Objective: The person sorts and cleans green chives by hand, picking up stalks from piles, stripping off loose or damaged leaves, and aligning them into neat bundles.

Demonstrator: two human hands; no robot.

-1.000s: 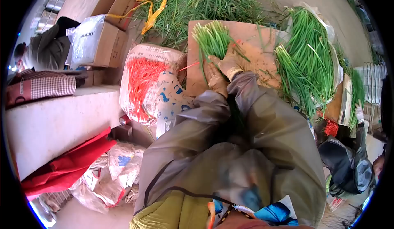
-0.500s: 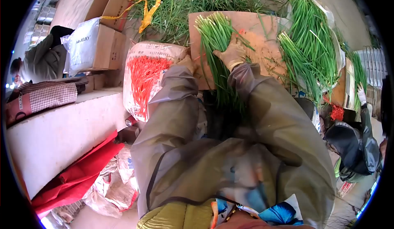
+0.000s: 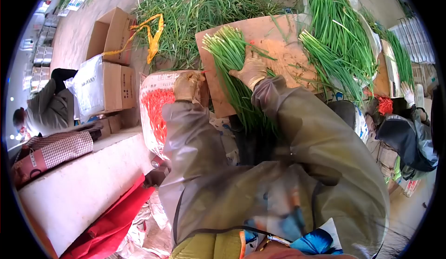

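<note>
A bundle of long green stalks with pale cut ends [image 3: 227, 57] lies across the left part of a brown board [image 3: 283, 50], its leaves hanging over the near edge. My gloved right hand [image 3: 252, 71] rests on the bundle's right side, thumb and fingers spread around it. My gloved left hand [image 3: 187, 87] is over the upper right of a printed sack [image 3: 160, 80], beside a heap of red ties [image 3: 157, 110]. Its fingers are bent, and whatever they hold, if anything, is too small to make out.
Loose greens [image 3: 200, 22] cover the floor beyond the board. More stalks [image 3: 341, 36] lie at the right. Cardboard boxes [image 3: 118, 85] and a white ledge [image 3: 88, 184] are at the left. One person [image 3: 49, 101] bends at the far left; another's gloved hand [image 3: 408, 94] shows at the right.
My left hand has left the bundle and moved left to the sack with the red ties. My right hand has stayed on the bundle. The whole view has shifted and turned somewhat.
</note>
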